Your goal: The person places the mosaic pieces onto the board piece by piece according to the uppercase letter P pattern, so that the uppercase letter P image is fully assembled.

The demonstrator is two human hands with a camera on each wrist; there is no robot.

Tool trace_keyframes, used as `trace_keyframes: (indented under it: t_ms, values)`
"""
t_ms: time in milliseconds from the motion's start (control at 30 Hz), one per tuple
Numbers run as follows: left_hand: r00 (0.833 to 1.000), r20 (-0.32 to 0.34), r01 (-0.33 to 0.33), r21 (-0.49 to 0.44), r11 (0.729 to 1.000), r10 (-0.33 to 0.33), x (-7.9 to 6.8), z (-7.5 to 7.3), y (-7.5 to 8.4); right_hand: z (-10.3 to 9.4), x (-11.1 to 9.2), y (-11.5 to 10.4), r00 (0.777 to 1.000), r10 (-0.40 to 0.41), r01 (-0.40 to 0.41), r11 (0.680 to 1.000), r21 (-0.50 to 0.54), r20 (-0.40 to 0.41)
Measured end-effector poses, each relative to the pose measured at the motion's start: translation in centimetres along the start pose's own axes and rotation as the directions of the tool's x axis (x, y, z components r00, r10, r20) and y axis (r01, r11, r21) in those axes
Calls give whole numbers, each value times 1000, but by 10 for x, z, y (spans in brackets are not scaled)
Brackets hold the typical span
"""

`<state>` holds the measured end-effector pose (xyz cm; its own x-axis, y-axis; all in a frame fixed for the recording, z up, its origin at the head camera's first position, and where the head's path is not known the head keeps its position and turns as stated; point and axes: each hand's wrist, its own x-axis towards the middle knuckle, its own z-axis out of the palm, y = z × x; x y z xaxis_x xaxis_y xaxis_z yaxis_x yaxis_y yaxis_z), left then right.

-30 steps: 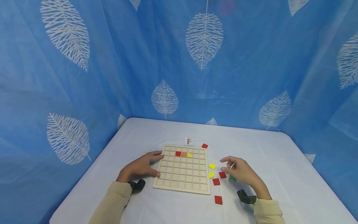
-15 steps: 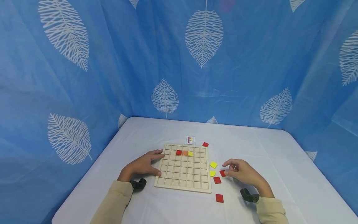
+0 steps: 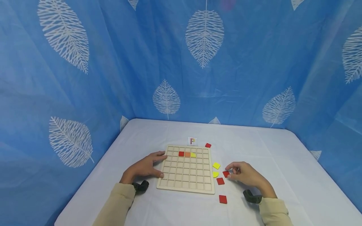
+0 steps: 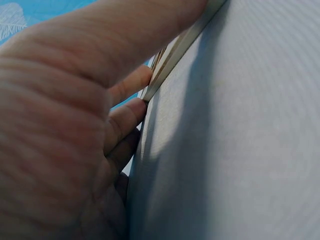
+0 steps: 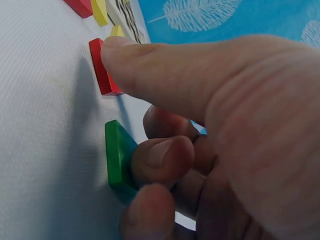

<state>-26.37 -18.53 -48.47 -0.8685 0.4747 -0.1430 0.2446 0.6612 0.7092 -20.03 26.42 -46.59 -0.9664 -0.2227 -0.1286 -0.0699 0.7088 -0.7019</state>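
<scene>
My left hand (image 3: 145, 165) rests at the left edge of a pale wooden grid board (image 3: 188, 190), thumb and fingers spread along its rim. In the left wrist view the fingertips (image 4: 134, 110) touch the board's side. Over on the right, my right hand (image 3: 246, 174) has thumb and index finger around a small red square tile (image 3: 226, 174) on the table. The right wrist view has the thumb against that tile's edge; the index fingertip is mostly hidden. A green tile (image 5: 116, 155) lies under the curled lower fingers.
Set in the board are a red tile (image 3: 181, 153), an orange tile (image 3: 187, 154) and a yellow piece (image 3: 193, 154). Loose yellow pieces (image 3: 216, 165) and red tiles (image 3: 222, 199) lie along its right side. A small pattern card (image 3: 192, 141) lies behind it.
My right hand has lowered and closed its thumb and index finger around the red tile. It now covers the green tile in the head view. My left hand stays at the board.
</scene>
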Motion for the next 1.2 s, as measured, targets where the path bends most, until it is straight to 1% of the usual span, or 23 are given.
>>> trace_keyframes:
  t_ms: [100,167,367,400,533,967,1100,1200]
  values:
    - [1000,0,-7,-2,1000,7,0,1,-1,1,0,-1,1000,29,-29,1000,-5,-3]
    - [1000,2,-8,3,1000,8,-1,1,-2,2,0,-2,999,34,-34,999,-13,-6]
    - [1000,-1,2,1,1000,-2,-1,1,-1,5,2,-1,999,34,-34,999,-23,-8]
    - [1000,-3,1,-1,1000,-1,-1,1,-1,5,2,0,1000,19,-20,999,-30,-4]
    - [1000,-1,-2,-2,1000,2,0,1,0,6,3,2,1000,16,-16,999,-43,-9]
    - [1000,2,-19,-14,1000,19,1,0,0,7,3,-1,997,65,-66,996,-51,-35]
    - [1000,0,-11,-14,1000,11,1,1,0,7,2,-2,997,67,-69,996,-51,-36]
    - [1000,-7,-3,-14,1000,3,1,1,-1,7,1,-3,998,51,-53,997,-50,-33]
